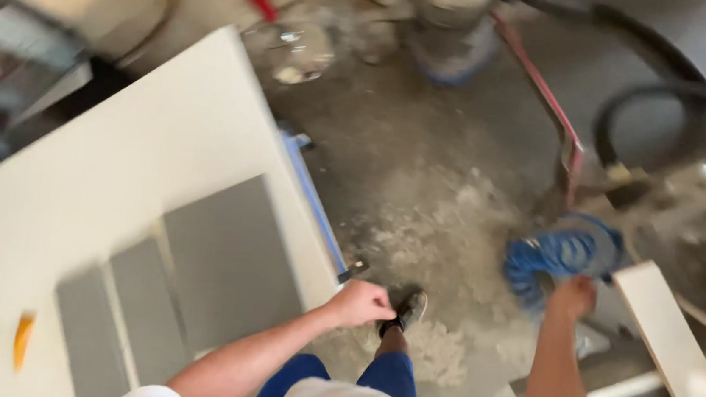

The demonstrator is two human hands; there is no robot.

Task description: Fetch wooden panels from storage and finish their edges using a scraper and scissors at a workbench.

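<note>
My left hand (359, 303) is closed in a fist at the near corner of a large white board (118, 161), with nothing visible in it. A blue rail (312, 197) runs along that board's right edge and ends in a dark tip just above the hand. My right hand (572, 296) is stretched out to the right and closed on the lower edge of a blue coiled cord (561, 252) that hangs over the dusty floor. A white plank (666, 341) lies tilted just right of that hand. The picture is blurred by motion.
Grey tiles (224, 260) lie on the white board, with a yellow tool (21, 338) at its near left. On the dusty concrete floor (422, 187) are a round grey machine (454, 20), a black hose (660, 93) and a red bar (549, 101). My shoe (410, 307) stands by the board's corner.
</note>
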